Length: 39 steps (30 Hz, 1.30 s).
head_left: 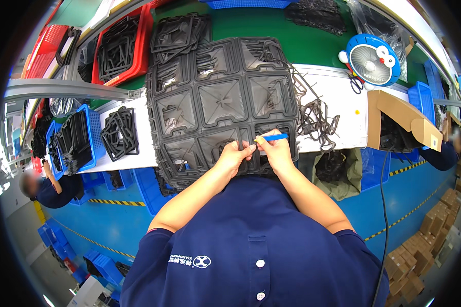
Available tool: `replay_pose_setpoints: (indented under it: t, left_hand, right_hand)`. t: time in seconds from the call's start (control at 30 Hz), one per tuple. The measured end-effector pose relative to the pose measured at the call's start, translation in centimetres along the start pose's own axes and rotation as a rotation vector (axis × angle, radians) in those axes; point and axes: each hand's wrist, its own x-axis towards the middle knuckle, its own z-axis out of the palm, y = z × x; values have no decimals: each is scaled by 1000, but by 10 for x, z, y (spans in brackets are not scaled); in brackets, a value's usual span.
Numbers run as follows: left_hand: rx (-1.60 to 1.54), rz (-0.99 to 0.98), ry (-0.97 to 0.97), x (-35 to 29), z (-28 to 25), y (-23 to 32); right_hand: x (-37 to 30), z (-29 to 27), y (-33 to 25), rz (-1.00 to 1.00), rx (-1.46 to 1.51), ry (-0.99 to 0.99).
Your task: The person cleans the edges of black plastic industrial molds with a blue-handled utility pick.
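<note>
A large black plastic moulding [222,101], a grid of frame-shaped parts, lies on the worktable before me. My left hand [235,156] is closed at its near edge, thumb and fingers pinching a black strip of the frame. My right hand [275,152] grips a slim blue-handled tool [275,137], its handle pointing right. A small yellow bit shows at the right fingertips; the tool's working tip is too small to make out. Both hands nearly meet over the near row of frames.
Black trimmings [318,123] lie tangled right of the moulding, near an open cardboard box [402,118] and a blue fan [372,60]. Loose black frames [120,134], a blue basket [93,135] and a red crate [144,43] stand left. Other people work at both sides.
</note>
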Motion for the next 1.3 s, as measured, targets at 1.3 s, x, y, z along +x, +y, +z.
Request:
replay_pose_setpoints:
  t: [1.3]
  left_hand:
    - [-139, 118, 277, -72, -118, 10]
  right_hand:
    - [10, 124, 51, 190, 35, -249]
